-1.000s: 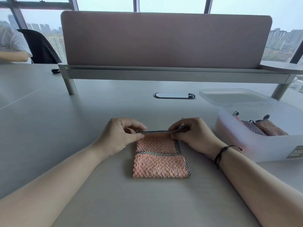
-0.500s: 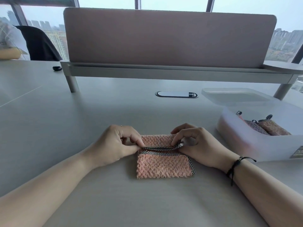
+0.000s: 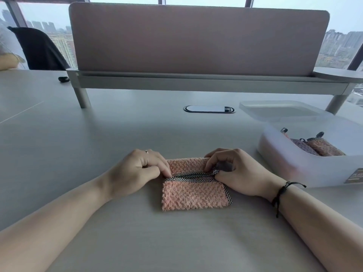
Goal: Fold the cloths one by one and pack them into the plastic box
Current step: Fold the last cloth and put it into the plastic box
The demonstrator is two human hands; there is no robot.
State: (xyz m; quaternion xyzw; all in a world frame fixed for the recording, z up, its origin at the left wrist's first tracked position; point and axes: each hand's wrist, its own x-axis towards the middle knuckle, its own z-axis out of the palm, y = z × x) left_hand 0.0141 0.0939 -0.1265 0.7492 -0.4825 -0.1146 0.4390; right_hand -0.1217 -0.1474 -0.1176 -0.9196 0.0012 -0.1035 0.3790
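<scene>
A pink fluffy cloth [image 3: 193,195] with black-and-white checked trim lies folded on the grey table, straight in front of me. My left hand [image 3: 137,171] pinches the left end of its folded-over trim edge. My right hand [image 3: 235,171] pinches the right end of the same edge. That edge rests across the middle of the cloth. A translucent plastic box [image 3: 306,169] stands to the right, with folded pink cloths [image 3: 322,149] inside.
The box lid [image 3: 279,111] lies behind the box. A raised shelf with a pink divider panel [image 3: 196,40] spans the back of the table, and a cable port [image 3: 209,109] sits in front of it. A person's arm and a dark chair [image 3: 39,48] are far left.
Both hands have drawn the far trim edge toward me and laid it down on the cloth's middle, making the cloth shorter front to back.
</scene>
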